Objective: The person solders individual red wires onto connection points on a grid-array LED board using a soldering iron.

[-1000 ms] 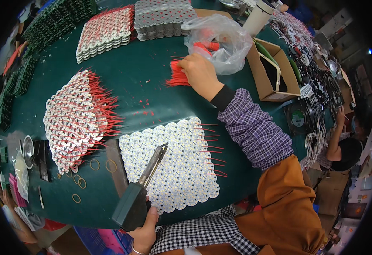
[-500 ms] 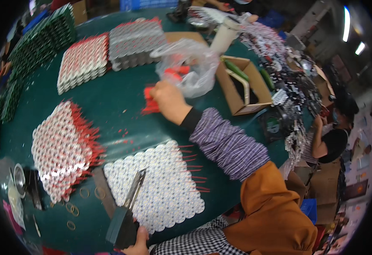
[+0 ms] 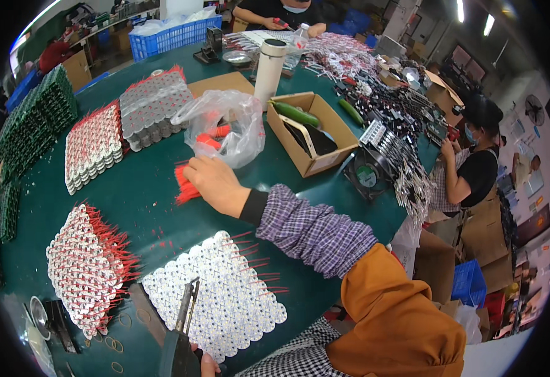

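My left hand [image 3: 208, 366], partly cut off by the lower edge, grips a dark soldering gun [image 3: 178, 353] with a long, slim metal front. Its tip lies over a sheet of round white circuit boards [image 3: 234, 298], from whose right edge several red wires stick out. Farther off, my right hand [image 3: 220, 186] has its fingers closed at a bundle of short red wires [image 3: 185, 187] on the green table. The fingertips are partly hidden. Just beyond that hand sits a clear plastic bag [image 3: 245, 135] with red bundles inside.
Stacked board sheets with red wires [image 3: 86, 270] lie at the left, beside rubber bands [image 3: 114, 344]. Farther back are more stacks [image 3: 155, 113], a white flask [image 3: 268, 72] and a cardboard box [image 3: 325, 164]. A co-worker [image 3: 476, 157] sits at the right by heaped parts.
The view has tilted up and shifted, so more of the far table and room shows. My right hand stays at the red wires, and the soldering gun stays over the board sheet.
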Action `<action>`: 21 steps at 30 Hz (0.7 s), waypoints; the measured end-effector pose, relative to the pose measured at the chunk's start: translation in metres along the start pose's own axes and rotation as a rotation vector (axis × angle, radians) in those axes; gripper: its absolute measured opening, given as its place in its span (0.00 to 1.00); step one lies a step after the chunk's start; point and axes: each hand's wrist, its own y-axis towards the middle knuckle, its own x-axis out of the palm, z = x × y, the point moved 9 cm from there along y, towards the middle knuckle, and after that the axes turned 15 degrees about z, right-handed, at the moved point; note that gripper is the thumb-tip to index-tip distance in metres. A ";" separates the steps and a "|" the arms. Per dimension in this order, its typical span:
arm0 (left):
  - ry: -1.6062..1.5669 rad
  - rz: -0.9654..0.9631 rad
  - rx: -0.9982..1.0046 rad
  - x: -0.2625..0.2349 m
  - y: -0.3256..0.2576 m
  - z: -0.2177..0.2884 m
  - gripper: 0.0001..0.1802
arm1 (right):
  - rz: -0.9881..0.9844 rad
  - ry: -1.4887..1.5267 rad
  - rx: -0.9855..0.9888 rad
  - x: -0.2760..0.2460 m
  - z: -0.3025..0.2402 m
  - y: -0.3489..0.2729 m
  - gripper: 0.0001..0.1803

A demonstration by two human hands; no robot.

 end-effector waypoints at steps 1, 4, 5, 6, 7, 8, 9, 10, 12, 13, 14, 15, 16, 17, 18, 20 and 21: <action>0.013 -0.006 -0.005 -0.002 0.000 -0.014 0.20 | -0.004 0.002 0.014 -0.014 -0.004 -0.001 0.05; 0.131 -0.112 0.417 -0.002 -0.005 -0.013 0.15 | -0.041 0.080 0.139 -0.062 -0.004 -0.012 0.05; 0.142 -0.163 0.280 0.000 -0.002 -0.021 0.12 | -0.110 0.073 0.151 -0.073 -0.005 -0.020 0.04; 0.157 -0.211 0.144 0.002 -0.002 -0.028 0.09 | -0.177 0.068 0.164 -0.085 -0.005 -0.030 0.03; 0.025 -0.133 0.277 0.002 -0.005 -0.010 0.04 | -0.191 0.055 0.138 -0.101 -0.008 -0.036 0.03; 0.033 -0.149 0.277 0.008 -0.009 -0.004 0.04 | -0.195 0.048 0.155 -0.117 -0.007 -0.042 0.03; -0.120 -0.085 0.112 0.006 -0.009 -0.004 0.04 | -0.273 -0.033 0.076 -0.126 -0.015 -0.050 0.03; -0.269 -0.014 -0.057 0.003 -0.011 -0.009 0.04 | -0.352 -0.108 -0.005 -0.134 -0.023 -0.057 0.04; -0.501 0.042 -0.006 0.003 -0.016 -0.010 0.11 | -0.502 -0.217 -0.054 -0.156 -0.040 -0.061 0.04; -0.480 0.058 -0.017 0.008 -0.019 -0.020 0.11 | -0.646 -0.334 -0.126 -0.156 -0.044 -0.072 0.04; -0.562 0.193 -0.019 0.004 -0.020 -0.027 0.15 | -0.650 -0.300 -0.130 -0.157 -0.054 -0.080 0.04; -0.636 0.314 -0.013 -0.004 -0.020 -0.029 0.19 | -0.696 -0.359 -0.165 -0.157 -0.058 -0.093 0.04; -0.609 0.252 -0.030 0.000 -0.022 -0.026 0.20 | -0.737 -0.416 -0.212 -0.155 -0.061 -0.103 0.04; -0.655 0.229 -0.056 0.001 -0.023 -0.025 0.21 | -0.739 -0.388 -0.212 -0.153 -0.064 -0.112 0.04; -0.706 0.209 -0.080 0.003 -0.025 -0.025 0.22 | -0.722 -0.397 -0.234 -0.150 -0.065 -0.121 0.04; -0.698 0.179 -0.115 0.000 -0.030 -0.029 0.25 | -0.687 -0.424 -0.276 -0.146 -0.066 -0.135 0.02; -0.679 0.177 -0.125 -0.001 -0.034 -0.030 0.27 | -0.691 -0.405 -0.252 -0.146 -0.065 -0.136 0.04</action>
